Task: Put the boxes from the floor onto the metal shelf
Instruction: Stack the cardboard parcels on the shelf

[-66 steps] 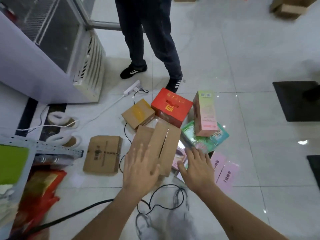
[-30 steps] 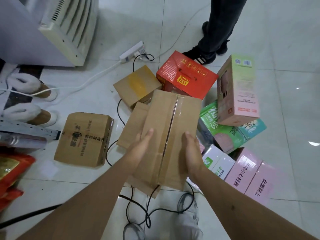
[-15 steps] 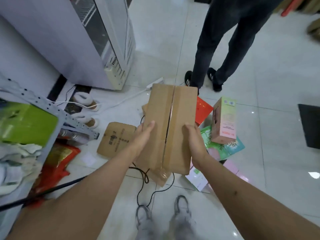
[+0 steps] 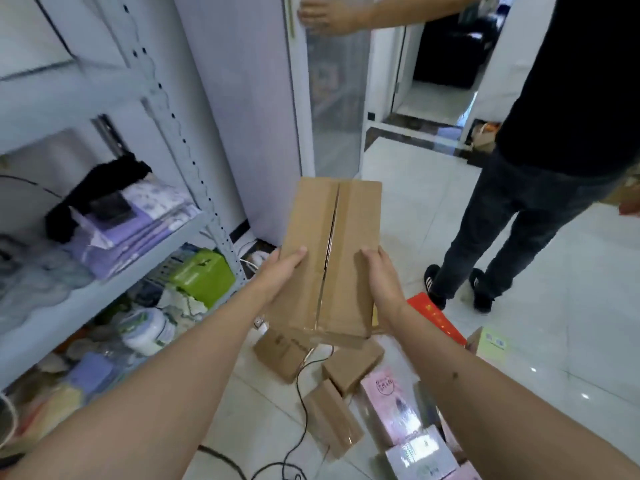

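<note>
I hold a long brown cardboard box with a taped centre seam in the air at about waist height. My left hand grips its left side with the thumb on top, and my right hand grips its right side the same way. The grey metal shelf stands to my left, its boards holding folded purple cloth, a green box and jars. Below the held box, several boxes lie on the floor: small brown cartons, pink boxes and a red box.
Another person in dark trousers stands at the right, one hand on the tall white cabinet behind the shelf. Black cables snake over the white tiled floor near the cartons. An open doorway is at the back.
Both hands took the long brown box off the floor pile and lifted it. My view has risen and turned left, so the shelf boards now show. The other person has stepped right.
</note>
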